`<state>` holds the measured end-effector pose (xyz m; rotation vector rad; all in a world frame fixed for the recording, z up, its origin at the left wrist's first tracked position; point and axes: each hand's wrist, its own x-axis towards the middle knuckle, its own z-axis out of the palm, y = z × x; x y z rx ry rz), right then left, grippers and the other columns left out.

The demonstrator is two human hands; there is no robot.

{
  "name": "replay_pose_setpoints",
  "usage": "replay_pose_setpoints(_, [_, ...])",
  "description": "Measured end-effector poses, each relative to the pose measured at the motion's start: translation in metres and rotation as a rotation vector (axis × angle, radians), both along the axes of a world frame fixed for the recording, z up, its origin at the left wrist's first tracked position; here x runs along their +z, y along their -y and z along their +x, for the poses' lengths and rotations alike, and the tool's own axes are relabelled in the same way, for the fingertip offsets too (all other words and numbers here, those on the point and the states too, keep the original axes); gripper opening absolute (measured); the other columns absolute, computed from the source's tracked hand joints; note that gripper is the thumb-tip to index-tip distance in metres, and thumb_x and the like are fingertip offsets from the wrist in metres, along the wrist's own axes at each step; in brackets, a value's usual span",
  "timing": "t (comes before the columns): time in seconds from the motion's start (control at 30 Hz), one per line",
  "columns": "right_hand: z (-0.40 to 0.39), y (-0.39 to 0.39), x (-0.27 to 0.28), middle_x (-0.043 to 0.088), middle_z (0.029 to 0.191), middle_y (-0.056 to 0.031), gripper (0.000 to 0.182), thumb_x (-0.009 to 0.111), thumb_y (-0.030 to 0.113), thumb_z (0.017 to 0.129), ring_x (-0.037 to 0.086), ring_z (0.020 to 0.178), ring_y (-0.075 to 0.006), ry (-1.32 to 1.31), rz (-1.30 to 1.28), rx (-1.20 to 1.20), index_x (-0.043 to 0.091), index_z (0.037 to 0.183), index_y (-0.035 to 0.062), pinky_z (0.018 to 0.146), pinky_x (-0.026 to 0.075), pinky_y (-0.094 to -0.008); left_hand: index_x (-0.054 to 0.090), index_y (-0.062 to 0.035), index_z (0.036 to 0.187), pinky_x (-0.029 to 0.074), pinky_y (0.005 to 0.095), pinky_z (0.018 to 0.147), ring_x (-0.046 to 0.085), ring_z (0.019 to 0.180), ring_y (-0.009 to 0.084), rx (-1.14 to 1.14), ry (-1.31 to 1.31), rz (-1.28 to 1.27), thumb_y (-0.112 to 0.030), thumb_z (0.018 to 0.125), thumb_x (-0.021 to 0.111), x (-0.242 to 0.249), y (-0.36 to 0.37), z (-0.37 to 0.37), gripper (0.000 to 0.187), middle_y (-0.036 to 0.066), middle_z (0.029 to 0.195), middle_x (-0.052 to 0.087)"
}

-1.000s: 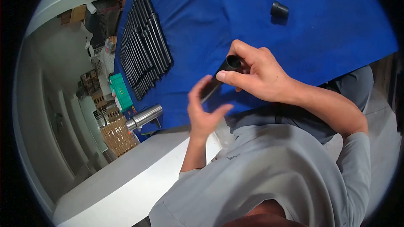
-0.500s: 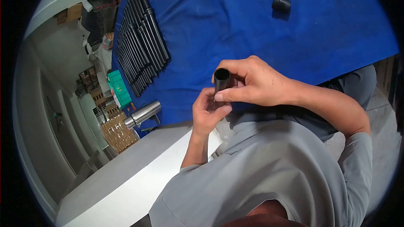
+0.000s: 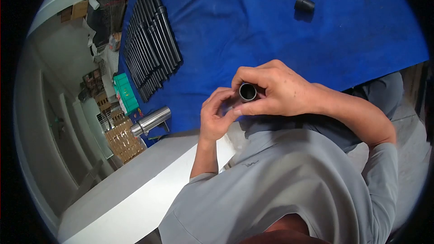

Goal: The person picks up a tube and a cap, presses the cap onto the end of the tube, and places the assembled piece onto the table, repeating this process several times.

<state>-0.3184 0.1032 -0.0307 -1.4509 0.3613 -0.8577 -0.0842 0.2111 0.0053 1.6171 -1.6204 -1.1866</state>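
Observation:
A black tube (image 3: 247, 92) points its round open end up at me, so I look down into its hollow. My right hand (image 3: 275, 90) is closed round it from the right, fingers beyond the rim and thumb on the near side. On the left, my left hand (image 3: 218, 113) curls its fingers and thumb at the tube's side, below the rim. Its fingertips come close to those of the right hand, and their contact with the tube is partly hidden. The tube's lower length is out of sight. Both hands are just over the near edge of the blue cloth (image 3: 217, 31).
Rows of black tubes (image 3: 153, 40) lie at the far left of the cloth. A short black fitting (image 3: 304, 3) sits at the back right. At the left edge are a metal cylinder (image 3: 153, 120) and a green box (image 3: 125, 92). A white surface (image 3: 149, 180) adjoins the near left.
The tube has turned so its open end faces me more squarely, and it has shifted slightly right and down. My left hand has moved a little left, its thumb now lower beside the tube.

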Motion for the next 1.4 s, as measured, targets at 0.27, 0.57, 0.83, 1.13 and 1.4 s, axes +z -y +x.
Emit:
replay_pose_setpoints(0.27, [-0.012,0.032,-0.004,0.065,0.066,-0.0133,0.028,0.071,0.023,0.090,0.064,0.057,-0.0166,-0.147,0.181,-0.425,0.068,0.097,-0.0039,0.052,0.047,-0.0310,0.066,0.0034,0.124,0.049,0.0328,0.100,0.063,0.112,0.0219,0.310,0.420,-0.654,0.000,0.092,0.068,-0.022,0.071,-0.035,0.032,0.012,0.115,0.066])
replay_pose_setpoints(0.57, [-0.011,0.050,-0.021,0.070,0.080,-0.0095,0.032,0.067,0.022,0.097,0.069,0.071,-0.0112,-0.027,0.325,-0.503,0.063,0.110,-0.0066,0.061,0.055,-0.0274,0.059,0.0019,0.129,0.055,0.0430,0.097,0.068,0.110,0.0325,0.412,-0.649,0.081,-0.023,0.103,0.059,-0.033,0.092,-0.065,0.036,0.021,0.119,0.068])
replay_pose_setpoints(0.83, [-0.040,0.072,-0.003,0.069,0.086,-0.0124,0.036,0.064,0.038,0.098,0.068,0.074,-0.0262,-0.553,-0.339,-0.692,0.067,0.104,0.0017,0.064,0.056,-0.0374,0.064,-0.0144,0.124,0.041,0.0583,0.114,0.054,0.133,0.0368,0.085,-1.353,-0.034,-0.018,0.098,0.068,-0.070,0.173,-0.072,0.027,0.017,0.133,0.063])
replay_pose_setpoints(1.13, [-0.078,0.117,0.018,0.066,0.108,-0.0186,0.036,0.076,0.031,0.087,0.068,0.099,-0.0390,-1.334,-0.478,-0.272,0.067,0.109,0.0043,0.084,0.056,-0.0490,0.064,-0.0162,0.110,0.054,0.0627,0.100,0.061,0.123,0.0384,0.203,-1.496,-0.064,-0.027,0.100,0.065,-0.088,0.234,-0.079,0.015,0.015,0.117,0.069])
replay_pose_setpoints(1.4, [-0.070,0.126,0.019,0.069,0.104,-0.0193,0.026,0.066,0.021,0.085,0.070,0.095,-0.0393,-1.476,-0.577,-0.212,0.071,0.106,0.0055,0.081,0.058,-0.0482,0.062,-0.0186,0.115,0.053,0.0628,0.101,0.062,0.123,0.0372,0.201,-1.540,-0.062,-0.021,0.099,0.065,-0.099,0.228,-0.078,0.016,0.013,0.116,0.070])
